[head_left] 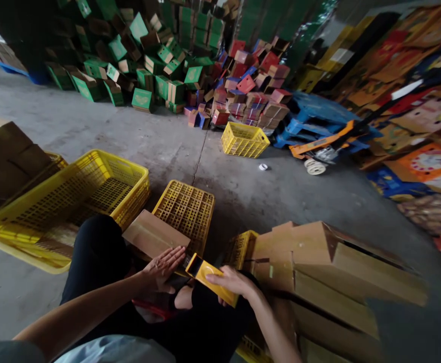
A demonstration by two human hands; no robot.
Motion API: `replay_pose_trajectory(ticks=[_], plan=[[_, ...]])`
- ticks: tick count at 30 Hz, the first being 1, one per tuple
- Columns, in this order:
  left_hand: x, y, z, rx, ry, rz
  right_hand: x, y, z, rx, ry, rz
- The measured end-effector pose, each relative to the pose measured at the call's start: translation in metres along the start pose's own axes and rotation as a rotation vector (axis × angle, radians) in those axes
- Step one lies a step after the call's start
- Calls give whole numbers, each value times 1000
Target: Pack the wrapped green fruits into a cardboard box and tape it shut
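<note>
My left hand [164, 265] lies flat with its fingers stretched out on a brown cardboard flap [152, 235] resting over my lap. My right hand [233, 282] is wrapped round a small yellow carton [205, 274] that has one open end towards the left hand. The carton sits between both hands, just above my dark trousers.
A large yellow mesh crate [76, 194] stands at left. An upturned yellow crate [185, 207] lies ahead. Stacked brown flat cartons [341, 272] sit at right. Further off are a yellow basket [244, 139], piles of green [144, 60] and red boxes [250, 85], and a pallet jack [322, 146].
</note>
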State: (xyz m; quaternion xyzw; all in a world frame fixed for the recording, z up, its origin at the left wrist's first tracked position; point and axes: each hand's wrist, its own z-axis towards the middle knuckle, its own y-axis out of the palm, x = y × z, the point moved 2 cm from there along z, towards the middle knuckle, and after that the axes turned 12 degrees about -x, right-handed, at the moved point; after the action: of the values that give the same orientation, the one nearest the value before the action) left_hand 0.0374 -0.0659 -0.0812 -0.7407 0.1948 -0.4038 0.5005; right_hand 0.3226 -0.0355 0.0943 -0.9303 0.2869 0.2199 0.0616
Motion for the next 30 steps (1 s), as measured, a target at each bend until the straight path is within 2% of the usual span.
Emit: replay_pose_trajectory(ticks=[3, 6, 16, 21, 27, 29, 30], plan=[[4, 4, 2, 96, 46, 76, -1, 0, -1, 14, 9, -11], [9, 6, 8, 133, 70, 130, -1, 2, 0, 14, 10, -19], [16, 13, 12, -39, -43, 74, 8, 5, -3, 29, 21, -21], [18, 12, 11, 22, -35, 77, 6, -1, 8, 7, 71, -56], [21, -4, 5, 116, 71, 44, -6, -1, 36, -21, 138, -71], [10, -17, -3, 145, 63, 25, -13, 2, 48, -29, 154, -82], [-1, -25, -9, 187, 9, 12, -16, 3, 53, -32, 163, -86]])
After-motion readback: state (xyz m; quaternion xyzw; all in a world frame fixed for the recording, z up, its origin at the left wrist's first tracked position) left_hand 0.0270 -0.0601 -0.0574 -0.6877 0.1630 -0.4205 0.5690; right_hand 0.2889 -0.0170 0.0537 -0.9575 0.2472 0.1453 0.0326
